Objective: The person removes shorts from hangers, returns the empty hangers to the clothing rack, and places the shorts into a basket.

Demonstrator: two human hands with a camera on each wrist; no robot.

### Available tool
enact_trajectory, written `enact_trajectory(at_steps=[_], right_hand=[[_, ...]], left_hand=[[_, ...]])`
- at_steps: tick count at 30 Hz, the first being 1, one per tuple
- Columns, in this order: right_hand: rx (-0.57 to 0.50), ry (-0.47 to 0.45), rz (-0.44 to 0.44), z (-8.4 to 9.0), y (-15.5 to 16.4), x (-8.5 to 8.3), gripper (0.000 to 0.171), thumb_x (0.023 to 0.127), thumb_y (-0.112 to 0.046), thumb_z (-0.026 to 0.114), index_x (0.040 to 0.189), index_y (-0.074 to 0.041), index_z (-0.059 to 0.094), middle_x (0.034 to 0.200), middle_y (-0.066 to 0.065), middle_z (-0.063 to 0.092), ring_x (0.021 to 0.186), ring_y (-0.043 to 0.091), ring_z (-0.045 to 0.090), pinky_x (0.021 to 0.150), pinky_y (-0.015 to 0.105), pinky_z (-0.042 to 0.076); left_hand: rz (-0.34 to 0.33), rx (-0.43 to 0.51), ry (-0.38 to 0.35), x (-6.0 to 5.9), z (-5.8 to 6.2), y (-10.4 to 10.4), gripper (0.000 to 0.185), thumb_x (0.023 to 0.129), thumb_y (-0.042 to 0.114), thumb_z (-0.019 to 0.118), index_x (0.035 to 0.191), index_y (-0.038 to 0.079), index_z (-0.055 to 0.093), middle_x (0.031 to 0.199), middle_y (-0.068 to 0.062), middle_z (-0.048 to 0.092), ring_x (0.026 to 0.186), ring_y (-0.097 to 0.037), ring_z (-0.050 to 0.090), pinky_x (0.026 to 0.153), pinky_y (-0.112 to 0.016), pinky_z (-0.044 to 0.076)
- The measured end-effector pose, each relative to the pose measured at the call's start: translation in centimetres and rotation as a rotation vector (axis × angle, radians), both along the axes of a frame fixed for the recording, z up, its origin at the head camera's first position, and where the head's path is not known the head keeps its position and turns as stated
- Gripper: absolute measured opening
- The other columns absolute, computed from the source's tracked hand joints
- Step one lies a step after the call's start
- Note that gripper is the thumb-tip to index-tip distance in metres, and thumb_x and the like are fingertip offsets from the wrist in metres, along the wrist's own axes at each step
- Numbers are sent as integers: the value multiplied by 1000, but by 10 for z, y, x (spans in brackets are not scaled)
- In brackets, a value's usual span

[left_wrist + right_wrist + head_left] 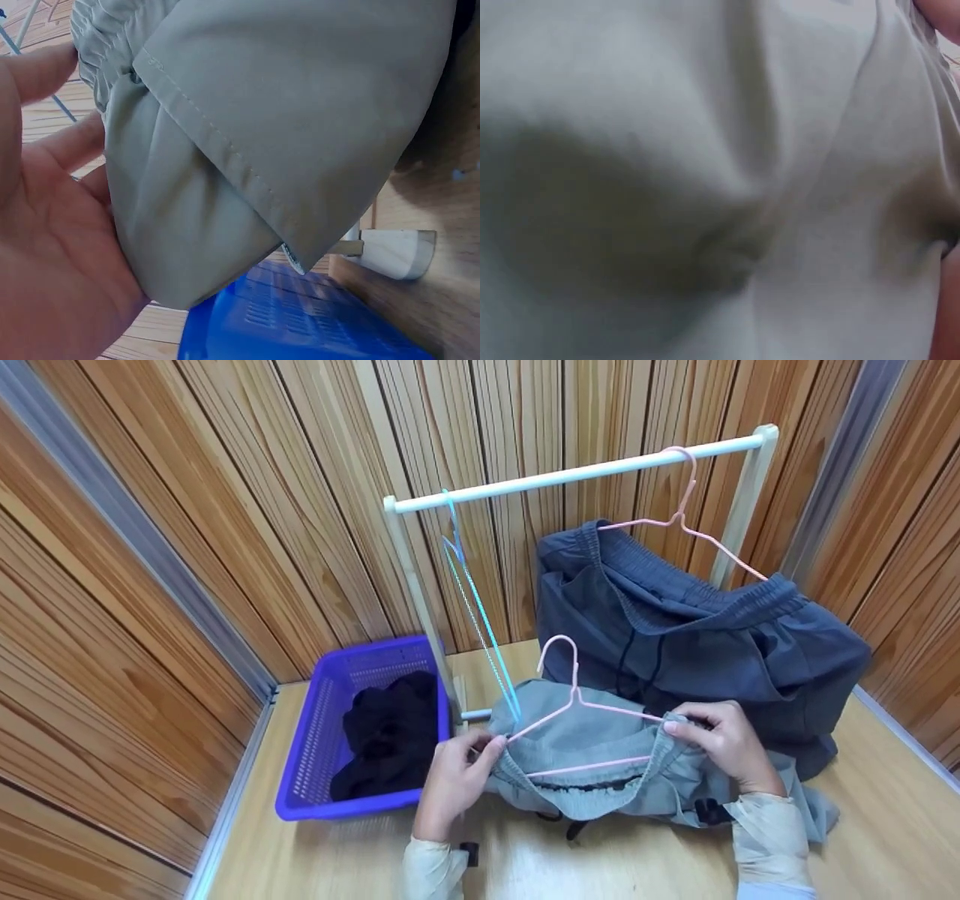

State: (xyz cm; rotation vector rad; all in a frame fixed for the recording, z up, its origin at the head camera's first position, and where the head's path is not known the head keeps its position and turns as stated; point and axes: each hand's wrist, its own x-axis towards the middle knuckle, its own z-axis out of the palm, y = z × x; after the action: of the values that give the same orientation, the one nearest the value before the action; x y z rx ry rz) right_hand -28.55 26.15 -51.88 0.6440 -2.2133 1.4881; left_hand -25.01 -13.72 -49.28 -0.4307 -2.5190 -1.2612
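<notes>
Grey-green pants (pixel 592 802) with an elastic waistband are held up in front of the rack, the waist opening toward me. A pink hanger (pixel 576 697) sits inside that waist, its hook free of the rail. My left hand (pixel 459 772) pinches the left side of the waistband by the hanger's end. On the opposite side my right hand (pixel 724 739) pinches the waistband between thumb and fingers. In the left wrist view, a pocket flap (pixel 217 150) hangs beside the palm. Blurred grey cloth (pixel 705 150) fills most of the right wrist view.
Dark grey pants (pixel 712 660) hang from another pink hanger (pixel 680 514) on the rack's white rail (pixel 577 475). A blue hanger (pixel 480 607) hangs at the rail's left. Black cloth (pixel 390 735) lies in a purple-blue basket (pixel 352 810) at left. Wooden panels (pixel 337 510) stand behind.
</notes>
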Motion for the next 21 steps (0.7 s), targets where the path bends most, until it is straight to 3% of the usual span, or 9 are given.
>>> enact_trajectory(at_steps=[11,15,21], right_hand=[[84,-1,17,5,-4,3,23,89,2,77,85,-20,78,76,-13,66,65,1,56,61,21,44],[109,-19,34,5,-6,5,23,90,0,77,85,-22,78,76,-14,66,66,0,55,62,21,45],[134,-21,57,3,-12,6,21,91,-1,78,85,-21,77,75,-12,65,64,-1,53,61,21,44]], left_hand=[[-85,-52,-65,6,-3,1,25,103,38,68,102,16,80,73,3,66,63,2,51,60,-16,44],[-94,-68,-107,9,-4,0,24,103,37,68,100,16,78,76,3,69,66,2,54,63,-17,46],[-133,-82,-148,14,-5,-5,23,105,32,64,111,16,80,88,-1,78,75,-1,63,72,-20,52]])
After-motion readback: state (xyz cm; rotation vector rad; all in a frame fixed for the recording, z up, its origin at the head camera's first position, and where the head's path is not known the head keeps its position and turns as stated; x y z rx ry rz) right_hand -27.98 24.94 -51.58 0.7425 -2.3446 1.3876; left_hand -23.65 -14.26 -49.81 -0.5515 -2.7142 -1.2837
